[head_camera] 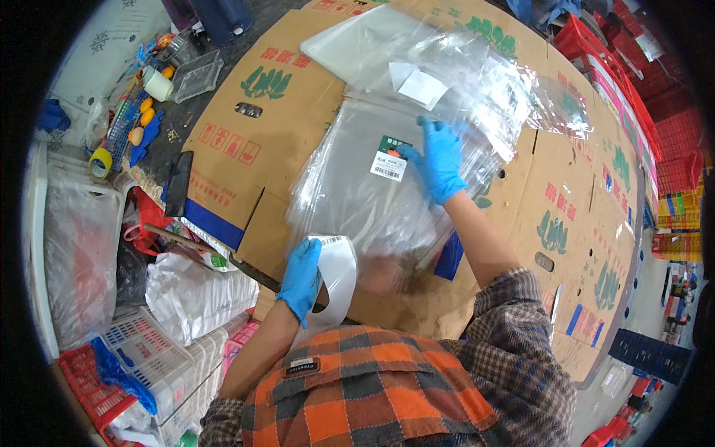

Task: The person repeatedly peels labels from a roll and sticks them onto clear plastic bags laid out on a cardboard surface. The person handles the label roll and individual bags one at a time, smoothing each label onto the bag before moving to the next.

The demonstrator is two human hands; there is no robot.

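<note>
A stack of clear plastic bags lies on the cardboard-covered table. On the top bag is a green and white label with a barcode. My right hand, in a blue glove, is over the bags just right of this label, fingers spread, one fingertip at the label's edge. My left hand, also gloved in blue, grips a looped strip of label backing at the table's near edge; a barcode shows at its top. Pieces of white paper lie on more clear bags beyond.
Printed cardboard covers the table. A knife lies at the right. At the left are a clear plastic tray, a roll of yellow tape and a white plastic crate. Red crates stand at the far right.
</note>
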